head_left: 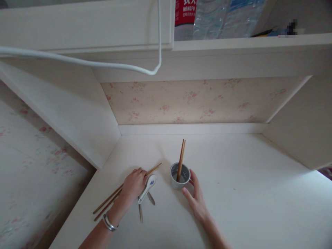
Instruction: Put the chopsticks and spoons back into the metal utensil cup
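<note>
A small grey metal cup (177, 185) stands upright on the white tabletop, with two wooden chopsticks (181, 155) leaning in it. My right hand (195, 197) grips the cup from its right side, fingers by the handle and thumb at the front. To the left, my left hand (135, 182) is closed over loose wooden chopsticks (107, 199) that lie on the table; their tips stick out past the fingers. Right beside that hand lies a white ceramic spoon (147, 188) with a blue mark. A metal blade-like end (151, 199) and thin metal prongs (140, 213) show partly from under the spoon.
The white tabletop (249, 214) ends at a floral back panel (181, 103) and side boards. Overhead, a shelf (233, 43) holds clear plastic bottles (220, 17) and a red-labelled package (184, 12). A white bent tube (103, 64) crosses the upper left.
</note>
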Tool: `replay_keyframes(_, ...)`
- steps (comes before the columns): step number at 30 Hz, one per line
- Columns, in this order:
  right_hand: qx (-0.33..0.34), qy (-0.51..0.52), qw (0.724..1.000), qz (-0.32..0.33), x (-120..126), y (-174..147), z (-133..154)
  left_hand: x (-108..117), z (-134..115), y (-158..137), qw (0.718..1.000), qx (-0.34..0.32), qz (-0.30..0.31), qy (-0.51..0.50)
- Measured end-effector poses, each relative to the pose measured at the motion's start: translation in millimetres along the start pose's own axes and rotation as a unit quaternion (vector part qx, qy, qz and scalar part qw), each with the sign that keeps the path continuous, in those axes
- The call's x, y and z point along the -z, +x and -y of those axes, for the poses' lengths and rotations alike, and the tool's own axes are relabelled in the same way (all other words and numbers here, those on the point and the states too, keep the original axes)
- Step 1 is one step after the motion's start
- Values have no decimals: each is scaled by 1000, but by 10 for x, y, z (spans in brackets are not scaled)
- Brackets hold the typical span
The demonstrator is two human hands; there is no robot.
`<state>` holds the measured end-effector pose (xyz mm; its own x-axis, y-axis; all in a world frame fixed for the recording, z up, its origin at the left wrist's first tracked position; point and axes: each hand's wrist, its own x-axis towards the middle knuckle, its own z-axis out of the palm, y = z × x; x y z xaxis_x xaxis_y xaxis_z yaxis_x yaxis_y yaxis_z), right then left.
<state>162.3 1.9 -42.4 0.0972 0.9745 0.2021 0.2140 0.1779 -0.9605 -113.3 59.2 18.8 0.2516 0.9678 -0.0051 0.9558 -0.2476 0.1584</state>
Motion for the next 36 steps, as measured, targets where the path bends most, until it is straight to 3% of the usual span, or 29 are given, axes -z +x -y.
replay_keyframes(8,3,6,1000,7,-1,5,-15,16,10,171,997,30,30,-58)
replay_keyframes(14,12,-2,1000,13,2,20,13,192,30,283,990,53,2,-127)
replay_keyframes(20,22,-14,1000,13,6,39,62,278,5,413,975,42,-52,-213)
replay_keyframes(25,31,-23,999,8,4,45,68,335,-92,512,961,51,-136,-235)
replay_keyframes(31,37,-68,997,0,-29,55,8,709,-381,570,921,40,-221,-317)
replay_keyframes(36,37,-80,996,-5,-43,60,-18,1120,-753,604,875,3,-231,-427)
